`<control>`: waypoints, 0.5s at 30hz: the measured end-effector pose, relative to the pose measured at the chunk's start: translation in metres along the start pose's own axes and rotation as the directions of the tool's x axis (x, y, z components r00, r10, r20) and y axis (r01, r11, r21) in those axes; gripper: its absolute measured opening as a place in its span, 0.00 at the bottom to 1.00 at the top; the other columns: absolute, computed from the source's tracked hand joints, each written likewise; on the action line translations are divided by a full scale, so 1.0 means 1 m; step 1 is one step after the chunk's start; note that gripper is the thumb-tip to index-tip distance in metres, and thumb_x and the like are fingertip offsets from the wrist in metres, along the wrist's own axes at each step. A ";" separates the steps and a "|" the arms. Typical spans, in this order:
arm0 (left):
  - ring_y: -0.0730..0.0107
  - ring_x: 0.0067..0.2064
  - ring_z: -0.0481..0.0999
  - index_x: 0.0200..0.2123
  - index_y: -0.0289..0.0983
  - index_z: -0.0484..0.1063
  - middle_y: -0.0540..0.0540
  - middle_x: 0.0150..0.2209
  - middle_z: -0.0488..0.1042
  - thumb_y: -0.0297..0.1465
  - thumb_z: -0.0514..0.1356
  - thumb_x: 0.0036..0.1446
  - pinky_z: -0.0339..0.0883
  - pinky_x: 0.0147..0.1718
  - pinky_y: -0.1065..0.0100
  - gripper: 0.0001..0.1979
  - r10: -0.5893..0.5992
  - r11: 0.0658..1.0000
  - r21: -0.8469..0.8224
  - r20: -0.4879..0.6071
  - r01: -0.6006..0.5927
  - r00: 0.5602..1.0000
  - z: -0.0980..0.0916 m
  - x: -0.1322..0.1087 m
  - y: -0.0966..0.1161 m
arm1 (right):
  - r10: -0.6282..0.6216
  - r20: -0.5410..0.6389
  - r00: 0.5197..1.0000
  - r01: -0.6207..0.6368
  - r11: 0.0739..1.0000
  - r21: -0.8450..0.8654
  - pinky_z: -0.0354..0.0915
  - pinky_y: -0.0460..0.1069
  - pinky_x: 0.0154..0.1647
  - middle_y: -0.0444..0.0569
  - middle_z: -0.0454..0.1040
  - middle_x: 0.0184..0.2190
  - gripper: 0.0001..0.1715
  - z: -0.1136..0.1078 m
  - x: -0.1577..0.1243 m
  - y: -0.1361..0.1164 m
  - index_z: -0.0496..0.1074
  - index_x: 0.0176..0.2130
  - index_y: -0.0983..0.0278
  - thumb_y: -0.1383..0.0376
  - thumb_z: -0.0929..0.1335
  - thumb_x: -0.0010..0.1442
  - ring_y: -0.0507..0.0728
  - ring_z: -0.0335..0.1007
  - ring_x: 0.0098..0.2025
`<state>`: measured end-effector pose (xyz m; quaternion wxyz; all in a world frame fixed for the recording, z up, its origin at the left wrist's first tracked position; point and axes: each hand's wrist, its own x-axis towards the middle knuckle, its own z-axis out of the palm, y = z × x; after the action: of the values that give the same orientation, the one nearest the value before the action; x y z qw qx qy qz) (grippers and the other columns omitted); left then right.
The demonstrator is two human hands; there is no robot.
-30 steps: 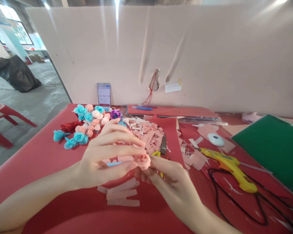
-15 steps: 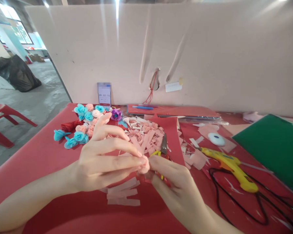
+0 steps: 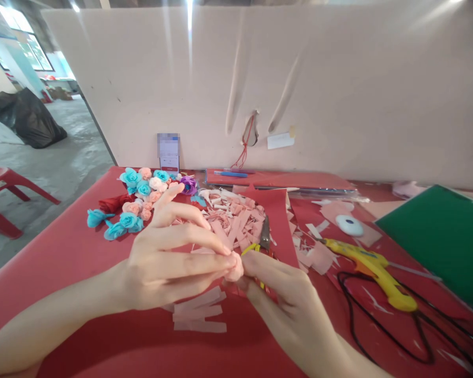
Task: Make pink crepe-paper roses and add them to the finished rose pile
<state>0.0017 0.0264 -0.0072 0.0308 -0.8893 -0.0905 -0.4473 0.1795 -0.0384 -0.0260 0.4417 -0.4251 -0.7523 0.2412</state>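
Both hands meet over the middle of the red table (image 3: 63, 252). My left hand (image 3: 161, 262) pinches a small pink paper flower (image 3: 235, 271) with its fingertips, the other fingers stretched forward. My right hand (image 3: 284, 294) closes on the same flower from the right and below. Under the hands lie several cut pink paper strips (image 3: 199, 315). Behind them is a heap of pink paper scraps (image 3: 236, 218).
Finished blue, pink, red and purple paper flowers (image 3: 137, 202) lie at the back left. Scissors (image 3: 263, 237) rest beside the scraps. A yellow glue gun (image 3: 372, 270) with a black cord lies on the right, a green sheet (image 3: 441, 236) beyond it. A phone (image 3: 168, 151) leans on the board.
My fingers have closed tighter round the pink flower, which now shows less between the fingertips. Both hands stay in the same place.
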 end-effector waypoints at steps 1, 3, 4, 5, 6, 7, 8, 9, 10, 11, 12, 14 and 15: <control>0.68 0.33 0.70 0.32 0.39 0.73 0.50 0.26 0.77 0.23 0.56 0.52 0.69 0.37 0.63 0.08 0.002 1.000 0.007 0.001 -0.002 1.000 0.000 0.000 0.000 | 0.000 -0.001 1.000 0.000 1.000 -0.003 0.61 0.41 0.21 0.42 0.66 0.20 0.12 0.000 0.000 0.000 0.66 0.25 0.64 0.74 0.60 0.56 0.48 0.61 0.21; 0.69 0.33 0.70 0.31 0.39 0.73 0.50 0.25 0.76 0.23 0.57 0.52 0.68 0.40 0.62 0.07 0.013 1.000 0.028 -0.002 -0.013 1.000 0.001 0.002 0.000 | -0.003 -0.003 1.000 0.003 1.000 -0.008 0.61 0.41 0.22 0.42 0.66 0.20 0.12 0.000 -0.001 0.000 0.66 0.25 0.64 0.75 0.60 0.55 0.48 0.62 0.21; 0.69 0.33 0.70 0.31 0.39 0.73 0.51 0.24 0.76 0.23 0.57 0.52 0.67 0.40 0.62 0.07 0.019 0.999 0.038 -0.008 -0.019 1.000 0.001 0.002 -0.001 | -0.001 -0.007 1.000 0.001 1.000 -0.010 0.61 0.41 0.22 0.42 0.66 0.20 0.12 0.000 -0.001 0.000 0.66 0.25 0.64 0.75 0.60 0.55 0.48 0.62 0.21; 0.69 0.33 0.70 0.30 0.39 0.73 0.52 0.24 0.75 0.23 0.57 0.52 0.67 0.41 0.62 0.07 0.024 0.999 0.046 -0.020 -0.023 1.000 0.002 0.003 -0.001 | 0.000 -0.009 1.000 0.000 1.000 -0.012 0.61 0.41 0.22 0.42 0.66 0.20 0.12 0.000 -0.001 0.000 0.66 0.25 0.64 0.75 0.60 0.56 0.48 0.62 0.21; 0.70 0.33 0.69 0.30 0.39 0.73 0.52 0.24 0.75 0.23 0.57 0.51 0.66 0.41 0.63 0.07 0.028 0.999 0.047 -0.037 -0.026 0.999 0.002 0.003 -0.001 | -0.003 -0.010 1.000 0.003 1.000 -0.016 0.61 0.41 0.22 0.43 0.66 0.20 0.12 0.000 -0.001 0.001 0.66 0.25 0.64 0.75 0.60 0.56 0.48 0.62 0.21; 0.70 0.33 0.69 0.29 0.40 0.73 0.52 0.24 0.75 0.23 0.57 0.51 0.66 0.40 0.64 0.07 0.031 0.999 0.040 -0.052 -0.029 0.998 0.003 0.004 -0.001 | -0.013 -0.013 1.000 0.012 1.000 -0.021 0.60 0.41 0.22 0.43 0.66 0.21 0.12 0.001 -0.001 0.002 0.66 0.25 0.65 0.75 0.59 0.56 0.48 0.62 0.21; 0.70 0.33 0.68 0.29 0.40 0.72 0.52 0.25 0.74 0.23 0.58 0.51 0.66 0.39 0.65 0.06 0.021 1.000 0.020 -0.061 -0.020 0.998 0.003 0.004 -0.001 | -0.021 -0.018 1.000 0.020 0.999 -0.025 0.60 0.42 0.21 0.43 0.66 0.21 0.12 0.001 0.000 0.003 0.66 0.25 0.65 0.75 0.59 0.56 0.48 0.61 0.21; 0.69 0.33 0.68 0.30 0.39 0.72 0.52 0.26 0.75 0.23 0.58 0.51 0.66 0.38 0.65 0.06 -0.007 1.000 -0.016 -0.060 0.006 0.998 0.003 0.004 -0.001 | -0.020 -0.022 1.000 0.020 0.999 -0.031 0.60 0.42 0.21 0.43 0.66 0.21 0.13 0.001 0.000 0.005 0.65 0.25 0.64 0.75 0.58 0.57 0.48 0.61 0.21; 0.69 0.34 0.67 0.32 0.39 0.72 0.51 0.28 0.75 0.24 0.58 0.51 0.65 0.38 0.65 0.06 -0.051 0.997 -0.062 -0.049 0.048 0.997 0.004 0.004 0.000 | -0.011 -0.027 1.000 0.010 0.999 -0.035 0.59 0.42 0.21 0.43 0.66 0.21 0.13 0.001 0.000 0.006 0.65 0.25 0.65 0.74 0.58 0.57 0.48 0.60 0.21; 0.68 0.35 0.67 0.34 0.39 0.71 0.49 0.30 0.75 0.24 0.57 0.52 0.65 0.39 0.64 0.06 -0.117 0.987 -0.112 -0.028 0.113 0.993 0.004 0.004 0.000 | 0.010 -0.033 0.999 -0.012 0.999 -0.037 0.58 0.42 0.20 0.42 0.65 0.20 0.13 0.000 0.000 0.007 0.65 0.25 0.65 0.73 0.59 0.58 0.48 0.59 0.21; 0.68 0.37 0.67 0.37 0.38 0.70 0.48 0.33 0.74 0.24 0.56 0.53 0.64 0.40 0.64 0.08 -0.201 0.967 -0.158 0.002 0.199 0.980 0.005 0.004 0.000 | 0.043 -0.035 0.998 -0.044 0.998 -0.036 0.58 0.41 0.20 0.42 0.65 0.19 0.14 0.000 0.000 0.008 0.64 0.24 0.65 0.71 0.59 0.59 0.48 0.59 0.20; 0.68 0.40 0.67 0.41 0.38 0.68 0.47 0.37 0.73 0.23 0.54 0.55 0.62 0.43 0.63 0.10 -0.369 0.894 -0.244 0.075 0.376 0.927 0.007 0.002 0.000 | 0.101 -0.032 0.994 -0.102 0.995 -0.025 0.57 0.41 0.19 0.42 0.64 0.18 0.15 -0.001 0.000 0.008 0.64 0.23 0.65 0.69 0.59 0.60 0.48 0.58 0.20; 0.68 0.41 0.67 0.41 0.38 0.69 0.47 0.37 0.72 0.23 0.54 0.55 0.61 0.43 0.63 0.10 -0.433 0.847 -0.286 0.118 0.448 0.894 0.009 0.000 -0.001 | 0.114 -0.031 0.993 -0.114 0.993 -0.014 0.56 0.41 0.19 0.42 0.64 0.18 0.15 -0.002 0.000 0.008 0.65 0.23 0.65 0.69 0.59 0.60 0.47 0.57 0.19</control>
<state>0.0091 0.0283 -0.0124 -0.2130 -0.8493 -0.2222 -0.4289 0.1845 -0.0337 -0.0312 0.4349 -0.4745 -0.7221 0.2537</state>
